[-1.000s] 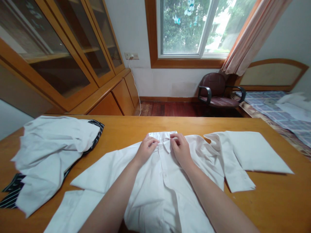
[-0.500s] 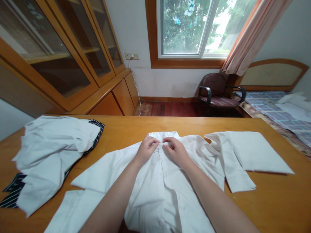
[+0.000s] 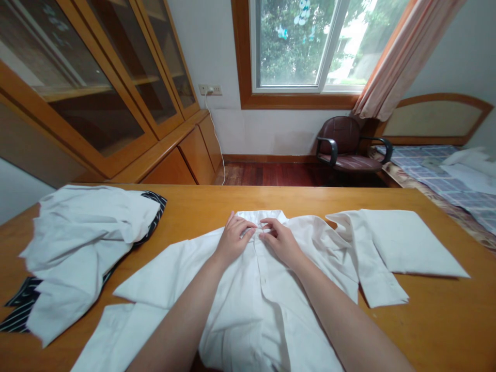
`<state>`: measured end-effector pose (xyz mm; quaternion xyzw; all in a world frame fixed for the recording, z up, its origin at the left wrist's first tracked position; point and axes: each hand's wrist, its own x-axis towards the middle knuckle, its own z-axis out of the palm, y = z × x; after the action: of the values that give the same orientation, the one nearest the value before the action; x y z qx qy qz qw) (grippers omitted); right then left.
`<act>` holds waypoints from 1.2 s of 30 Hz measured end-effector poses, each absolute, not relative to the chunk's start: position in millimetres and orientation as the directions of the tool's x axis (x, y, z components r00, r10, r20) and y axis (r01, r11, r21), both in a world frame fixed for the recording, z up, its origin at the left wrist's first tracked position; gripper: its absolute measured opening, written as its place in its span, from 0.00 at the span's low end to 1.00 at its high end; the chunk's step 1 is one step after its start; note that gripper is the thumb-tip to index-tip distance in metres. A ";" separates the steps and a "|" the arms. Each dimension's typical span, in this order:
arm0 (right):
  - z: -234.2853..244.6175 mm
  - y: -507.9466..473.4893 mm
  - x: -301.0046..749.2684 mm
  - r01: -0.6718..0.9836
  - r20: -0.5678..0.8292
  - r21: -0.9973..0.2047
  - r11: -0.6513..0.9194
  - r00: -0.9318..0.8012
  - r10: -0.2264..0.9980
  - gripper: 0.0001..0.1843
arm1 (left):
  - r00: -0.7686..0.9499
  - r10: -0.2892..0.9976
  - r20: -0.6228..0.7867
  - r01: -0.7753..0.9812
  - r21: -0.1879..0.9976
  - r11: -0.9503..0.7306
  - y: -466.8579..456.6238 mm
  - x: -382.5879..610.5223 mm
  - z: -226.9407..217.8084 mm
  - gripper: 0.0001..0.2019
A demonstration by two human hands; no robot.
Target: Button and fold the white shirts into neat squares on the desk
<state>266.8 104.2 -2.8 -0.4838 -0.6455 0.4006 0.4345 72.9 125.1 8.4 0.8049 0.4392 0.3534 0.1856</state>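
A white button-up shirt (image 3: 240, 310) lies front side up on the wooden table (image 3: 437, 325), collar at the far end and sleeves spread to both sides. My left hand (image 3: 235, 236) pinches the front placket just below the collar (image 3: 267, 216). From the other side my right hand (image 3: 279, 237) grips the same spot, thumb and forefinger bent on the cloth. The fingertips of both hands almost meet at the neck opening. Any button between them is too small to make out. Lower down, the front edge lies slightly open and wavy.
A heap of white clothing (image 3: 89, 227) with dark striped cloth (image 3: 155, 217) lies at the left. To the right, a folded white garment (image 3: 414, 243) lies beside the shirt's sleeve. Beyond the table stand a glass-fronted cabinet (image 3: 163, 124), an armchair (image 3: 344, 144) and a bed (image 3: 457, 175).
My left fingers have shifted slightly on the placket and the left index finger reaches a little further right. My right hand stays almost in place. The shirt has barely moved.
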 end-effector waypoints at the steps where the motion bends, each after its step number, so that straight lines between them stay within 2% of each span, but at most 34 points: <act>1: -3.2 104.1 267.0 0.270 0.177 -0.939 0.214 -0.153 0.972 0.17 | 0.363 0.843 0.397 0.586 0.606 -0.538 125.1 72.8 7.9 0.07; 7: -5.9 104.3 266.3 0.254 0.191 -0.941 0.222 -0.141 0.971 0.16 | 0.379 0.844 0.379 0.603 0.591 -0.536 126.0 73.4 5.5 0.06; 14: -7.8 104.9 265.6 0.239 0.190 -0.946 0.218 -0.135 0.972 0.15 | 0.368 0.851 0.373 0.564 0.639 -0.524 127.7 72.4 3.6 0.07; 21: -6.4 104.6 265.5 0.272 0.208 -0.934 0.234 -0.121 0.971 0.21 | 0.356 0.863 0.358 0.546 0.670 -0.503 129.9 71.2 2.5 0.08; 36: -9.6 107.6 266.4 0.349 0.236 -0.903 0.249 -0.078 0.968 0.21 | 0.395 0.830 0.395 0.560 0.612 -0.558 130.1 70.9 -1.3 0.06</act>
<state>266.4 107.6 -9.6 -0.5076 -0.6490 0.3435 0.4507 70.9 130.1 -1.3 0.8120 0.4279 0.3458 0.1946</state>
